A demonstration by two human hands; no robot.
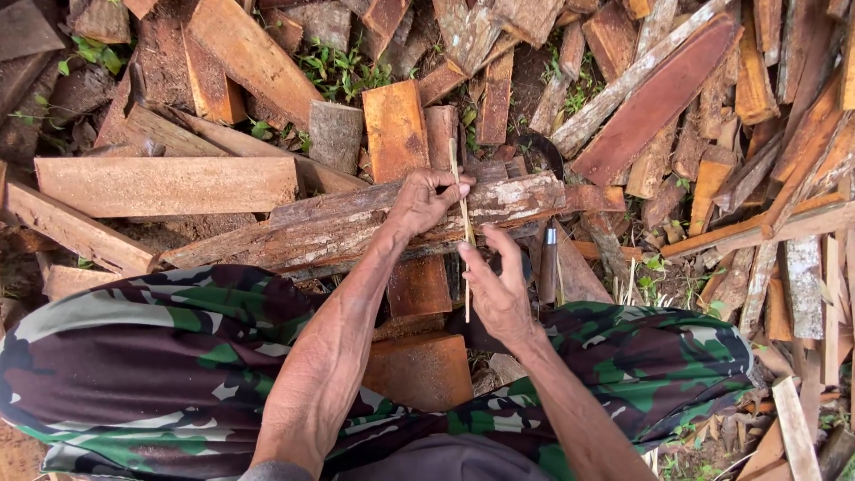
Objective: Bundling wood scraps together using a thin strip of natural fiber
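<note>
A thin pale stick [465,233] stands roughly upright between my two hands. My left hand [426,201] grips its upper part, resting on a long bark-covered log [294,233] that lies across in front of my knees. My right hand [495,287] pinches the stick's lower part with fingers and thumb. Both my legs, in camouflage trousers [151,356], frame the scene. A knife with a dark handle and metal collar [549,263] lies just right of my right hand, its curved blade pointing away.
Cut planks and offcuts of reddish wood [655,98] are piled all around, with green weeds [343,67] between them. A flat board [165,185] lies at left. An orange wood block [419,367] sits between my knees.
</note>
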